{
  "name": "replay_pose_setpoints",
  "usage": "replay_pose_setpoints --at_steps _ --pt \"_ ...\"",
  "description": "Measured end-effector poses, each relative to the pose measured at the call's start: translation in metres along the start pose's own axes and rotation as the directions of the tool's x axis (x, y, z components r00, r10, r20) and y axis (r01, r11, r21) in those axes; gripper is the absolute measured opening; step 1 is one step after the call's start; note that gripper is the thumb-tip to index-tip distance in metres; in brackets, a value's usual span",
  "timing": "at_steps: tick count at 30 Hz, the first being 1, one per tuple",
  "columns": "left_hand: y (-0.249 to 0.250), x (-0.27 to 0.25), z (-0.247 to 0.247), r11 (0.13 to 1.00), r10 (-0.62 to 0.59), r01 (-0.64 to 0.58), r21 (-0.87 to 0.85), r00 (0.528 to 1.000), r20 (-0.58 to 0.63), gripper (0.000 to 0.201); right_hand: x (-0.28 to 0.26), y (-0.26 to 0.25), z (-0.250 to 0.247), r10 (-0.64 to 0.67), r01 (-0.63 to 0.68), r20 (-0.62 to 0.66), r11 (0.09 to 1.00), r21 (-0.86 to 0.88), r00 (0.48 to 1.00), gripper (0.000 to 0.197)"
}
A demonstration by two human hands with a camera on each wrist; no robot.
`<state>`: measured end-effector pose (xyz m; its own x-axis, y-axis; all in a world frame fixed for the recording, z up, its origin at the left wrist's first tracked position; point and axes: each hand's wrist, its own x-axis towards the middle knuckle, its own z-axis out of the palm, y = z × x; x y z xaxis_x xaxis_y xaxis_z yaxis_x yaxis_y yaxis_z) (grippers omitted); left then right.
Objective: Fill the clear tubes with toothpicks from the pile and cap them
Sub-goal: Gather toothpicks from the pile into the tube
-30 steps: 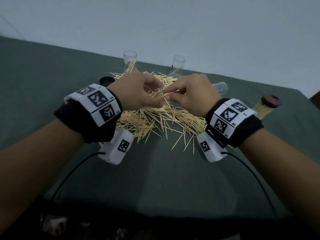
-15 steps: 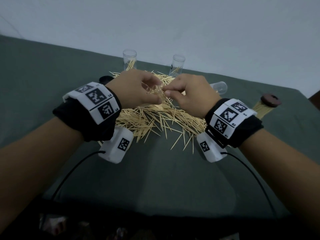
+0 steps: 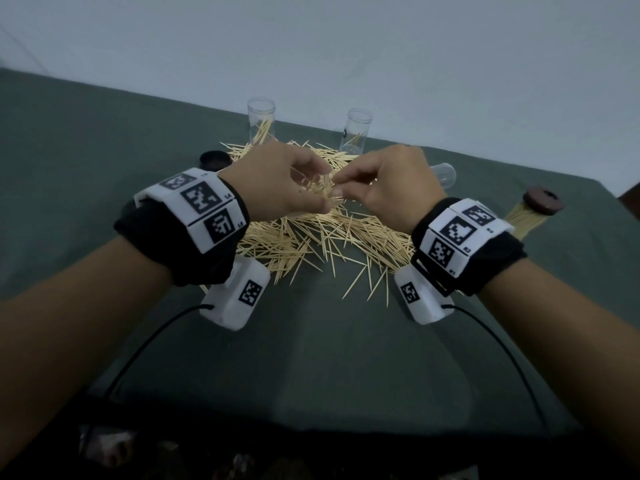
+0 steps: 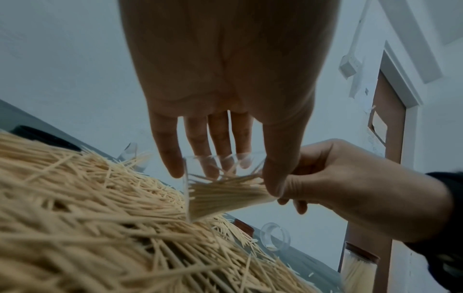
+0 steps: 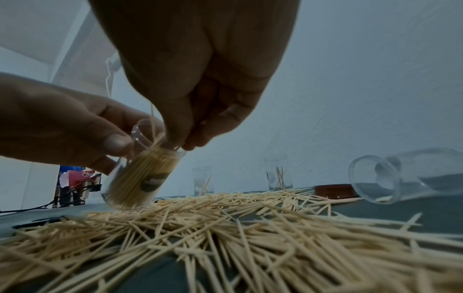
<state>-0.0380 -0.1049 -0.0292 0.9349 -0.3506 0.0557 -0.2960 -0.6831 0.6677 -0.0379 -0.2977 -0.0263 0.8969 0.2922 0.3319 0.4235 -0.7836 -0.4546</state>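
My left hand point(image 3: 304, 199) point(image 4: 225, 174) grips a clear tube point(image 4: 225, 190) point(image 5: 140, 178), tilted just above the toothpick pile point(image 3: 311, 244) point(image 5: 225, 228). The tube holds a thick bundle of toothpicks. My right hand point(image 3: 341, 192) point(image 5: 185, 142) is at the tube's mouth, fingers curled, pinching a few toothpicks that stick out of it. In the head view the tube is almost hidden between the two hands. Two upright open tubes point(image 3: 261, 119) point(image 3: 356, 133) stand behind the pile, each holding a few toothpicks.
An empty clear tube point(image 3: 443, 174) point(image 5: 400, 178) lies on its side right of the pile. A full tube with a brown cap point(image 3: 543, 200) lies at the far right. A black cap point(image 3: 214, 159) sits at the pile's left; a brown cap point(image 5: 335, 191) rests by the lying tube. Green cloth point(image 3: 329, 358) covers the table.
Both hands stay together over the pile and have shifted only slightly. The right fingers keep working toothpicks at the mouth of the tube in my left hand.
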Motion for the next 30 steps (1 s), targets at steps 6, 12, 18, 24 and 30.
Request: replay_pose_setpoints --at_steps 6,12,18,24,30 --pt "-0.001 0.001 0.001 1.000 -0.019 0.019 -0.014 1.000 -0.022 0.055 -0.002 -0.001 -0.013 0.023 -0.023 -0.001 0.996 0.086 1.000 0.017" --pt "0.000 0.001 0.001 1.000 -0.007 0.007 0.025 1.000 -0.002 0.056 -0.018 0.018 -0.042 0.248 -0.176 0.347 0.959 -0.224 0.905 0.075" --pt "0.001 -0.001 0.002 1.000 0.009 -0.009 0.030 1.000 0.019 0.056 -0.037 0.041 -0.048 0.564 -0.189 0.537 0.779 -0.597 0.628 0.125" --pt "0.000 -0.002 0.001 0.999 0.008 -0.009 0.042 1.000 0.020 0.053 -0.031 0.038 -0.029 0.404 -0.156 0.498 0.871 -0.466 0.768 0.085" --pt "0.000 -0.003 0.001 0.999 0.001 -0.002 0.046 1.000 0.024 0.054 -0.026 0.036 -0.020 0.263 -0.122 0.415 0.934 -0.337 0.871 0.062"
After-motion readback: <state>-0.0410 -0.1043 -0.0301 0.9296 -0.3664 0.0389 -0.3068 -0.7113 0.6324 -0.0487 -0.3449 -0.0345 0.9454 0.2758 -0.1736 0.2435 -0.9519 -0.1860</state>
